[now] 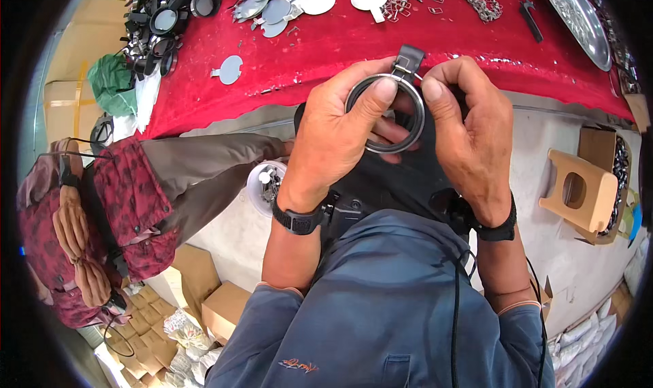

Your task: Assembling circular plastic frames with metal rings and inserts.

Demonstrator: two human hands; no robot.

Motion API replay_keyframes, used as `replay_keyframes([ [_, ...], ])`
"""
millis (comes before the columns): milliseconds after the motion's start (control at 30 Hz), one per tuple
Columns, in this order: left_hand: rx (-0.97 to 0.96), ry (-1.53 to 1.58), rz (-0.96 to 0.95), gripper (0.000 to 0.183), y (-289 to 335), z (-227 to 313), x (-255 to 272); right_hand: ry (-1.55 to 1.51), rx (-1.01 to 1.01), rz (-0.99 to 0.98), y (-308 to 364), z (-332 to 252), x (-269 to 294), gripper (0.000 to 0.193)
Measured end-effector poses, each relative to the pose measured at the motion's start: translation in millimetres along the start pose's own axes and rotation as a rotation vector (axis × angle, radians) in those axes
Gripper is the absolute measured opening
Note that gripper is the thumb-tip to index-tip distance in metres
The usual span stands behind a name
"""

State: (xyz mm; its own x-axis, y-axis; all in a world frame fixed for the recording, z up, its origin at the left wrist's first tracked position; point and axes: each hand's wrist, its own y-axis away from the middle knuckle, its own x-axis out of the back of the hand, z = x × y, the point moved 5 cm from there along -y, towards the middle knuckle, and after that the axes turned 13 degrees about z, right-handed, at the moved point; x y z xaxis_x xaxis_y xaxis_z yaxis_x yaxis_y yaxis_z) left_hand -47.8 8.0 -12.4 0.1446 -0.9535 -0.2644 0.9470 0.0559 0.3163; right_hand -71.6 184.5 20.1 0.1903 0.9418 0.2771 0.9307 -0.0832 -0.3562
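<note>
While the left hand (pixel 333 119) holds a round ring (pixel 420 124) with the thumb on its upper rim and fingers visible through the opening, the right hand (pixel 476 133) narrows thumb and forefinger beside the ring's upper right edge; whether they pinch a small part cannot be told. The ring is held in the air above the person's lap, by the near edge of the bench (pixel 292 54).

Should the left thumb ease off, the smooth rim could turn or slip, throwing the black tab (pixel 410 56) at its top out of line. A careless push from the right fingertips could twist that tab or nip the thumb, which sits very near it. Anything dropped might fall into the lap rather than onto the bench.

The ring pairs a shiny metallic edge with a dark inner band; the tab looks flat and pliable, like leather or rubber. Deep red, fabric-like covering drapes the bench, carrying flat grey discs (pixel 276 10) with short tongues and a tangle of bent-wire loops (pixel 481 5).
</note>
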Motion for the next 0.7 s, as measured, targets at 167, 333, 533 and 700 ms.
replay_keyframes([
  [167, -0.118, -0.228, 0.048, 0.048, 0, 12, 0, 0.159, 0.244, 0.018, -3, -9, -2, 0.010],
  [333, -0.174, -0.344, 0.062, 0.048, 2, 19, -1, -0.017, 0.010, -0.078, -6, 1, -2, 0.013],
  [533, -0.295, -0.479, 0.108, 0.049, 7, 28, -1, -0.765, -0.903, -0.406, 1, 26, -8, 0.020],
  [700, -0.203, -0.417, 0.120, 0.049, 11, 28, 3, -0.304, -0.326, -0.122, 3, 8, -16, 0.016],
])
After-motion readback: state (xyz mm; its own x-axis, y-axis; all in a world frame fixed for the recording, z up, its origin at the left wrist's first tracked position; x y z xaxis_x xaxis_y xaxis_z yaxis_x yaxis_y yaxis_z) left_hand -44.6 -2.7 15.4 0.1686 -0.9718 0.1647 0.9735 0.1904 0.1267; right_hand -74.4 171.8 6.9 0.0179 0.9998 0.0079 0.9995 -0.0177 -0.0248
